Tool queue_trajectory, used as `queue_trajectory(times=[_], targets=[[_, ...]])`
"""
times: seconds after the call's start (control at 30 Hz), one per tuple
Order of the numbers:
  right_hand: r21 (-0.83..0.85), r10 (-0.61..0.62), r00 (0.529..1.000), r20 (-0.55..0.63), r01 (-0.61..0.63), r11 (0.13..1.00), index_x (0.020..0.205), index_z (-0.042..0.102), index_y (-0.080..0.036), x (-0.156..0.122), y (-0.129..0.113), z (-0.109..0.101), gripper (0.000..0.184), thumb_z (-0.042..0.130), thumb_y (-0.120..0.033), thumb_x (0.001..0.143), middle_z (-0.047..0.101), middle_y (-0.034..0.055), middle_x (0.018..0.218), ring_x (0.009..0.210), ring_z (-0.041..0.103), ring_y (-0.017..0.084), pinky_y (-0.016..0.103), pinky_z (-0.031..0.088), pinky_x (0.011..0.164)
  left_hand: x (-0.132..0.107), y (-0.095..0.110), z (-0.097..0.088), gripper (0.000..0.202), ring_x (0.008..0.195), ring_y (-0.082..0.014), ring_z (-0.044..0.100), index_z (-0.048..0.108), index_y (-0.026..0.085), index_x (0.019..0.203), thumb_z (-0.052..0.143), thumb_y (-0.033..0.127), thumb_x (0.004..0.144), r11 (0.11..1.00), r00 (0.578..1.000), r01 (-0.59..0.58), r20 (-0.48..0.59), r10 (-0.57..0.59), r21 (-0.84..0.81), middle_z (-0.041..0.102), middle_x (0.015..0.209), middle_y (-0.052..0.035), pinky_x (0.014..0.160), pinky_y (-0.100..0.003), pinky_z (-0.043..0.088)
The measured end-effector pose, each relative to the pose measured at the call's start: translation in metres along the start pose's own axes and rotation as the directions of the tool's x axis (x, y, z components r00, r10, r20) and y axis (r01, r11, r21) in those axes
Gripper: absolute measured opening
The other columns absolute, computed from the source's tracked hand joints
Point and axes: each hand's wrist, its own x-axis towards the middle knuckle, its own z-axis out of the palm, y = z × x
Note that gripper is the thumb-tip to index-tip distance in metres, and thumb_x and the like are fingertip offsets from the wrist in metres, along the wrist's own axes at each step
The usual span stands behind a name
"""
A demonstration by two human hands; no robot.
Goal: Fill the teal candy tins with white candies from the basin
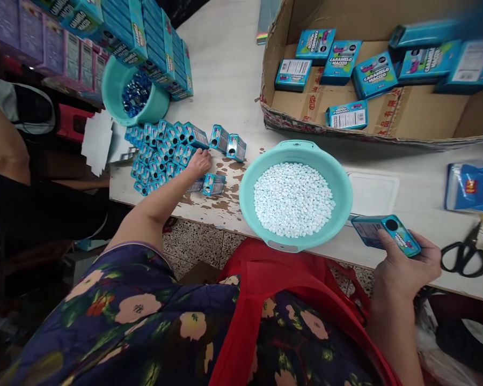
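Note:
In my right hand is a blue candy tin labelled "Caramelo Macizo", tilted, a dark round hole showing in its top. The hand is closed around it, to the right of a turquoise basin holding many small white candies. My left hand is at the right edge of a group of similar tins standing close together with round holes in their tops. Its fingers are curled among the tins, and what they grip is hidden. Single tins stand just to its right.
An open cardboard carton with several tins stands at the back right. A turquoise bucket of shiny blue pieces and stacked blue cartons are at the left. Scissors and a blue packet lie at the right. Another person's arm shows far left.

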Motion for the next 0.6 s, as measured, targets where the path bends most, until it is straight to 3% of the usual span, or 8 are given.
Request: queue_trajectory(times=[0.07,0.17,0.3,0.37,0.5,0.6], targets=[[-0.002,0.010,1.000,-0.011,-0.010,1.000,0.084,0.070,-0.017,-0.002,-0.001,0.000,0.059,0.092,-0.025,0.030,0.066,0.0024,0.080,0.085,0.066,0.028,0.050,0.052,0.090,-0.004,0.000,-0.005,0.030,0.110,-0.0330,0.048,0.067,0.013,0.079,0.041,0.002,0.074,0.999,1.000,0.022,-0.007,-0.023,-0.046,0.064,0.095,-0.0218,0.095,-0.046,0.029],[-0.030,0.010,0.999,-0.032,-0.010,0.999,0.081,0.070,-0.020,-0.003,-0.003,-0.001,0.057,0.092,-0.029,0.029,0.066,0.0030,0.081,0.086,0.066,0.030,0.052,0.052,0.090,-0.016,0.000,-0.021,0.025,0.110,-0.0353,0.049,0.067,0.013,0.086,0.044,0.008,0.078,0.988,0.985,0.120,-0.110,-0.131,-0.101,0.063,0.100,-0.0225,0.093,-0.048,0.031],[-0.015,-0.003,0.999,-0.046,0.002,1.000,0.077,0.068,-0.023,0.000,-0.003,0.000,0.056,0.092,-0.031,0.026,0.066,0.0038,0.083,0.088,0.067,0.031,0.052,0.053,0.090,-0.024,0.005,-0.051,0.025,0.114,-0.0359,0.049,0.065,0.016,0.104,0.053,0.028,0.085,0.940,0.895,0.258,-0.312,-0.319,-0.221,0.060,0.116,-0.0187,0.094,-0.047,0.035],[0.000,-0.009,0.999,-0.046,0.009,1.000,0.077,0.068,-0.022,0.001,-0.004,0.000,0.058,0.092,-0.031,0.025,0.066,0.0043,0.083,0.087,0.066,0.031,0.051,0.053,0.089,-0.018,0.008,-0.063,0.025,0.116,-0.0342,0.050,0.064,0.019,0.105,0.055,0.031,0.086,0.915,0.864,0.261,-0.347,-0.364,-0.309,0.060,0.116,-0.0158,0.096,-0.045,0.036],[-0.017,-0.017,1.000,-0.015,0.017,1.000,0.082,0.067,-0.020,-0.002,-0.012,-0.001,0.060,0.091,-0.032,0.029,0.067,0.0040,0.085,0.086,0.066,0.028,0.048,0.054,0.088,-0.008,0.009,-0.076,0.021,0.117,-0.0345,0.054,0.066,0.017,0.103,0.056,0.025,0.087,0.881,0.885,0.248,-0.276,-0.375,-0.403,0.063,0.112,-0.0157,0.097,-0.045,0.039],[-0.022,-0.004,1.000,0.000,0.004,1.000,0.087,0.066,-0.017,-0.009,-0.022,-0.006,0.061,0.091,-0.031,0.033,0.066,0.0027,0.084,0.084,0.065,0.024,0.044,0.054,0.086,-0.013,0.027,-0.080,0.024,0.114,-0.0318,0.056,0.066,0.017,0.107,0.057,0.024,0.086,0.846,0.842,0.202,-0.354,-0.408,-0.493,0.065,0.112,-0.0139,0.099,-0.044,0.040]])
